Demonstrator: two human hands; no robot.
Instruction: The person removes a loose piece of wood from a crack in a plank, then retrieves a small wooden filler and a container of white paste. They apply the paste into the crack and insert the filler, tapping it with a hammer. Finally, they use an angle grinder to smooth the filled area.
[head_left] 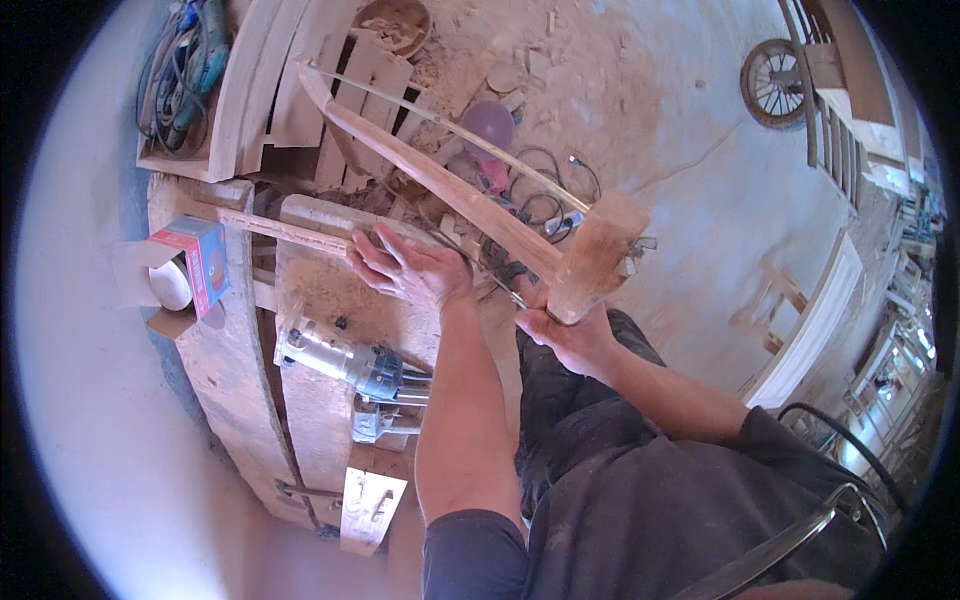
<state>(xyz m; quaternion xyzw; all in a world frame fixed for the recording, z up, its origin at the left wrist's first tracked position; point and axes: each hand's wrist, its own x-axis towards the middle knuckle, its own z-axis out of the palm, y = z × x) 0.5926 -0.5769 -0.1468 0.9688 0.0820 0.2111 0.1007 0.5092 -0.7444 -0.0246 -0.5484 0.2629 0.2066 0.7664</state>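
A wooden frame saw (440, 185) is held in the right hand (575, 340), whose fingers are closed around the lower end of its near upright, a broad wooden piece (605, 245). The saw slants up and to the left, its long beam ending near a group of pale boards (375, 110), with a thin cord (440, 119) stretched along its upper side; part of the blade side is hidden by the left hand (420, 270). That hand lies palm down with its fingers slightly bent and apart, touching the near end of a narrow wooden strip (285, 232); whether it grips the strip or only rests there, I cannot tell. The strip lies across the counter (225, 370), which is made of thick planks with a dark gap between them. Just below the strip, a silver and blue-grey power tool (345, 357) lies on its side, and nearer the person is a small pale board (370, 510) with a dark mark. At the left edge stands an open red and blue carton (205, 262) with a round white object inside. Above it, a wooden box (228, 130) holds tangled cables and a teal power tool (205, 75). Wood shavings and looped black cables (540, 165) lie on the floor (690, 180), around a purple, rounded object (488, 125).
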